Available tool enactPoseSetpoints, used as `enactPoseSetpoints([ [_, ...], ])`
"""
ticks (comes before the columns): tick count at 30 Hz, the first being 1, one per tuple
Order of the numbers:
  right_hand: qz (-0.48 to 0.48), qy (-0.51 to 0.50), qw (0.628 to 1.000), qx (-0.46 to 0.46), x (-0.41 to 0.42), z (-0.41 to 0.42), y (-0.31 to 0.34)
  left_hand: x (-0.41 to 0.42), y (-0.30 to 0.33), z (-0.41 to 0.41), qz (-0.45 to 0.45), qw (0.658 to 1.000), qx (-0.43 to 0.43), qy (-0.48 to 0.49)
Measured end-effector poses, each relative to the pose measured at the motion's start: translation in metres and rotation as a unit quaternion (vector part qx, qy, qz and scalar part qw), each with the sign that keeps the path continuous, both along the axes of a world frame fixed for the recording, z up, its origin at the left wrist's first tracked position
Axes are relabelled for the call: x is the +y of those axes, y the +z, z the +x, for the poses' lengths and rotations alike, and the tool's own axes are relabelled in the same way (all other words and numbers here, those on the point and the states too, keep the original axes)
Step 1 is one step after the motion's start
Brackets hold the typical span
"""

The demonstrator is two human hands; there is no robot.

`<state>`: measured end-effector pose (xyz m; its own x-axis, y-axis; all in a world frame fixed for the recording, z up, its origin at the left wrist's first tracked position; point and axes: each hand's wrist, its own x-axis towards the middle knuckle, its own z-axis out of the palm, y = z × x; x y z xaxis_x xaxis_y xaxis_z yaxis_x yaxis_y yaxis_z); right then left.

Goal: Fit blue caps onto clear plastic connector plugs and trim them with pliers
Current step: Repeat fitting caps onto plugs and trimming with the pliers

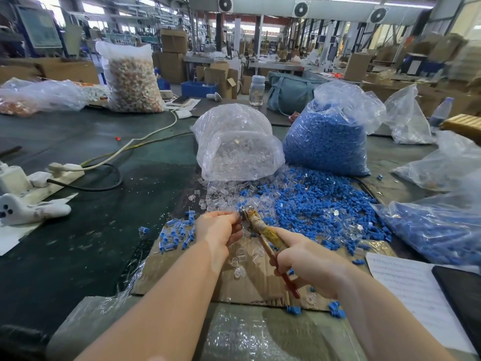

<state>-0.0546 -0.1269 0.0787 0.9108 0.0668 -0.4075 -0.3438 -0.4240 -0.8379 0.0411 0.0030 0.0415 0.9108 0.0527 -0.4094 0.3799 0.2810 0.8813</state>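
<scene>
Trim step, by the look of it. Main risk: pliers nose is working right against the left hand fingertips, so a slip or over-squeeze is going to nip skin or crush the plug instead of trimming it. The piece itself is hidden between fingertips and jaws, can't tell if a cap is seated. Offcuts could also be flying into the loose blue caps and clear plugs just beyond.

Left hand is curling fingers, pinching something small at the jaw tip. Right hand is wrapping the handles, squeezing them narrow. Both forearms are reaching over the cardboard sheet, wrists angling inward. Finished capped plugs are lying just left.
</scene>
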Motion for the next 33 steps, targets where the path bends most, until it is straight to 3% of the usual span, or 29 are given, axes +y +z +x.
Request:
enactPoseSetpoints([
  [10, -0.015, -0.023, 0.999, -0.039, 0.001, 0.001, -0.009, -0.002, -0.004, -0.003, -0.026, 1.000, 0.006, 0.014],
  [24, 0.145, -0.113, 0.983, -0.019, -0.005, -0.011, -0.019, -0.001, -0.005, -0.010, -0.050, 0.998, 0.018, 0.027],
  [30, 0.067, -0.108, 0.988, -0.089, 0.001, -0.015, -0.017, -0.003, -0.007, -0.011, -0.034, 0.999, 0.017, 0.033],
  [33, 0.156, -0.116, 0.980, -0.041, -0.004, -0.013, -0.015, -0.002, -0.003, -0.012, -0.063, 0.998, 0.019, 0.024],
])
